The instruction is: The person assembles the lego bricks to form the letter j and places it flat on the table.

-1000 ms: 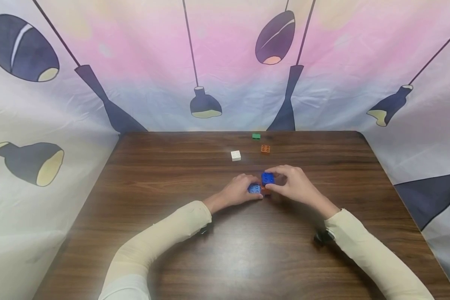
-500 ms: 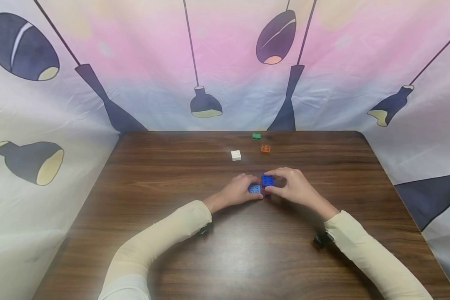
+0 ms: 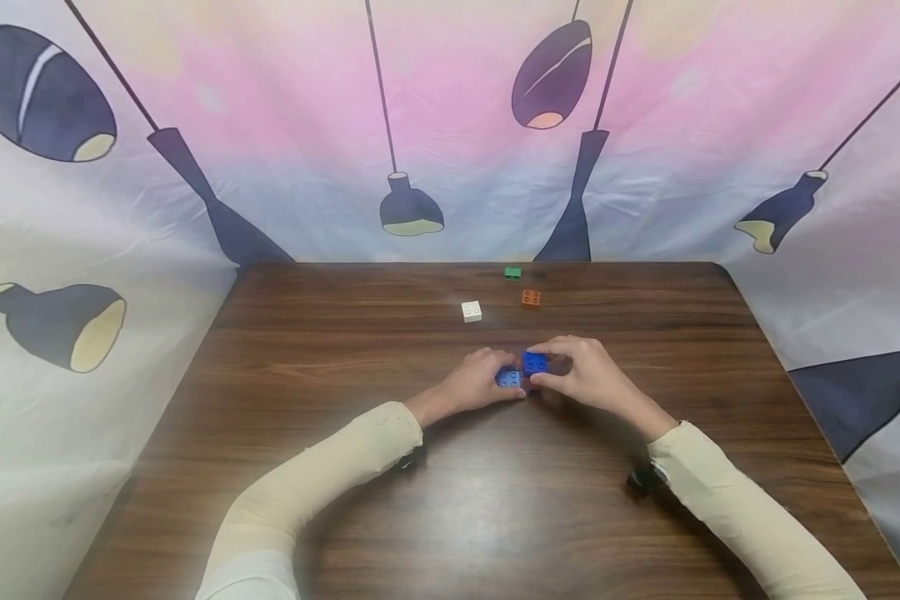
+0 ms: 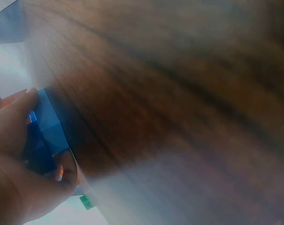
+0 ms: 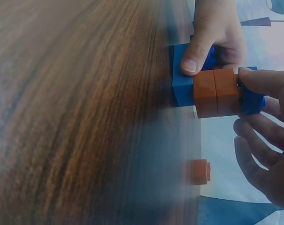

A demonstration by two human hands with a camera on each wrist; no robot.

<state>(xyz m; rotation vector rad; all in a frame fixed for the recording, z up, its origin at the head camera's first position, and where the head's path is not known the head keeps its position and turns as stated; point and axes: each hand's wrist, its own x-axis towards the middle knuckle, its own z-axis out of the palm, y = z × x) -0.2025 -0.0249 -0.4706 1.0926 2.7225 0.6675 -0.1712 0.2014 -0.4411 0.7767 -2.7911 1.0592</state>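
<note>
Right wrist view shows your right hand (image 3: 591,372) pinching the dark blue brick (image 3: 535,362) atop 2 stacked orange bricks (image 5: 205,96), while your left hand (image 3: 474,381) grips the light blue brick (image 5: 182,88) beneath them on the table (image 3: 480,508).

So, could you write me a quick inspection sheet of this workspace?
Surface: brown wood-grain table
Job's things: light blue block beneath an orange stack; dark blue block at its top, seating unclear
Clutter: white block, loose orange block, green block toward the back
Grips: left hand holds the light blue block; right hand pinches the dark blue block
Cables: nothing seen
Surroundings: pastel cloth backdrop with printed lamps
</note>
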